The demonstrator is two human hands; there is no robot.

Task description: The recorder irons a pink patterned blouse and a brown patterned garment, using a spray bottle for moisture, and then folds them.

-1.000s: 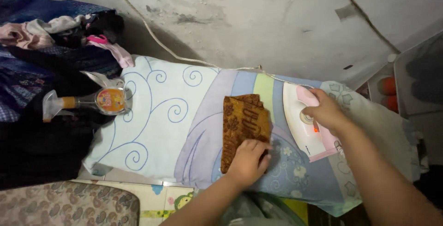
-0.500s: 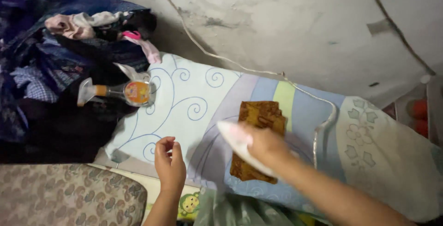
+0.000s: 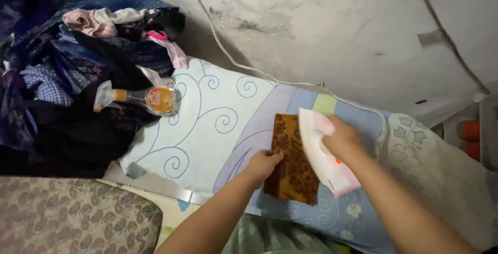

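A pale padded surface (image 3: 207,129) with blue swirls carried a heap of dark clothes (image 3: 67,78) at its left end. On its right half lay a folded brown patterned cloth (image 3: 290,168). The right hand (image 3: 340,140) had its grip closed round a white-and-pink iron (image 3: 324,155) resting on the cloth. The left hand (image 3: 262,165) pinched the cloth's left edge. A spray bottle (image 3: 140,98) lay near the heap.

A spray bottle (image 3: 148,98) lies on a heap of dark clothes (image 3: 72,67) at the pale swirl-patterned sheet's (image 3: 207,124) far left edge, a patterned cushion (image 3: 72,217) sits below, and a cord (image 3: 228,57) crosses the rough grey floor (image 3: 321,20).
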